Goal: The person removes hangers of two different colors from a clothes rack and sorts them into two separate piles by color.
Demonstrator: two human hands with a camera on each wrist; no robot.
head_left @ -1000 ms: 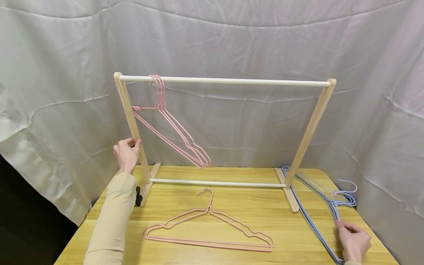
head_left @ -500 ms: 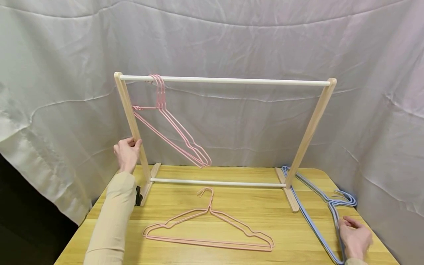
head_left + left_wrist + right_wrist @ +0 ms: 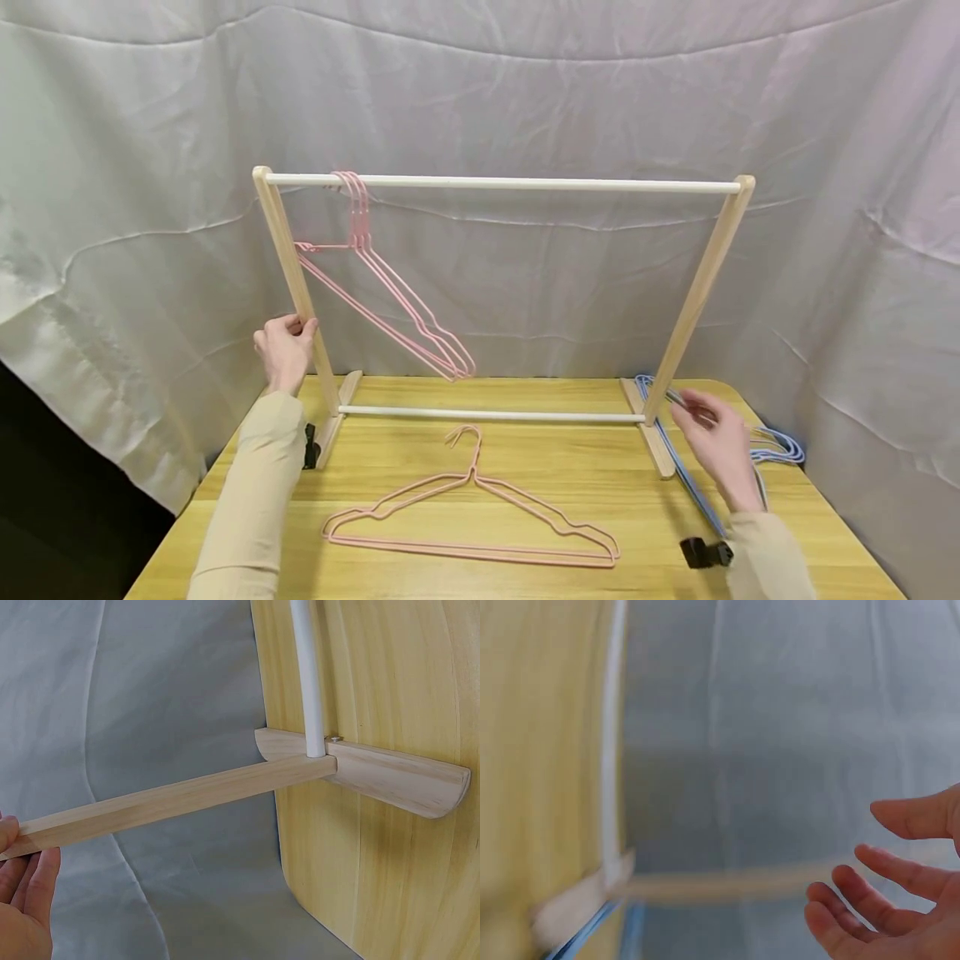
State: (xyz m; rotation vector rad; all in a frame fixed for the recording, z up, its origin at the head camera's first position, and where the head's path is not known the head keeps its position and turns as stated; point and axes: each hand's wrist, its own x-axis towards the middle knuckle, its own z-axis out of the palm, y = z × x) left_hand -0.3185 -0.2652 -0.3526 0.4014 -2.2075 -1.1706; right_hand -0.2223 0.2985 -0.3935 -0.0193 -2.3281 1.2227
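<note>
My left hand (image 3: 285, 354) grips the left wooden post (image 3: 287, 258) of a clothes rack. In the left wrist view, thumb and fingers hold that post (image 3: 187, 796) from both sides. My right hand (image 3: 716, 446) is over the blue hangers (image 3: 786, 454), near the foot of the right post (image 3: 697, 300). Its fingers are parted and loosely bent in the right wrist view, and the hand (image 3: 900, 900) holds nothing. Several pink hangers (image 3: 361, 233) hang at the left end of the white top bar (image 3: 525, 183). More pink hangers (image 3: 472, 475) lie flat on the table.
The wooden table (image 3: 420, 458) bears the rack, whose white lower bar (image 3: 487, 414) runs low between the posts. A grey curtain (image 3: 525, 100) hangs behind and at both sides. The blue hangers lie partly under the right post's foot.
My right hand has moved from the blue hangers near the front right, inward and further back beside the right post, letting a hanger go on the way. My left hand stays on the left post.
</note>
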